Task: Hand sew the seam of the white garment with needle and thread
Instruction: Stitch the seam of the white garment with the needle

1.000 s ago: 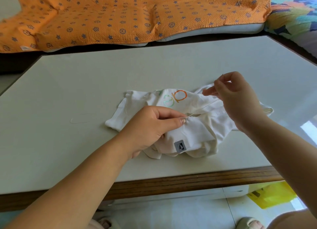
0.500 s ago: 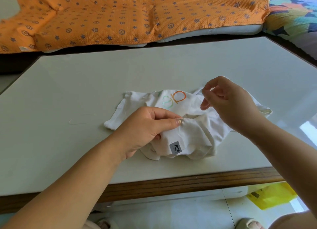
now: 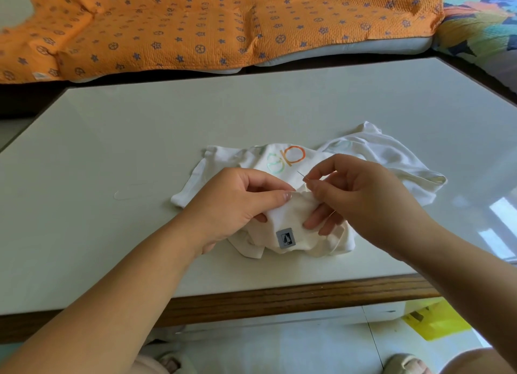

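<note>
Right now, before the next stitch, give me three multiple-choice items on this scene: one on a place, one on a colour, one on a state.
1. Where on the white garment is the grey label?
A. at the edge nearest the person
B. at the far edge
C. at the left tip

2. What colour is the blanket beyond the table?
A. green
B. orange
C. black

3. What is the right hand doing?
A. lying flat
B. holding scissors
C. pinching the needle

Answers: 1 A, the label sits low on the bundle, toward the person. 2 B, it is orange cloth with bluish stars. 3 C, the needle juts up-left from thumb and forefinger.
</note>
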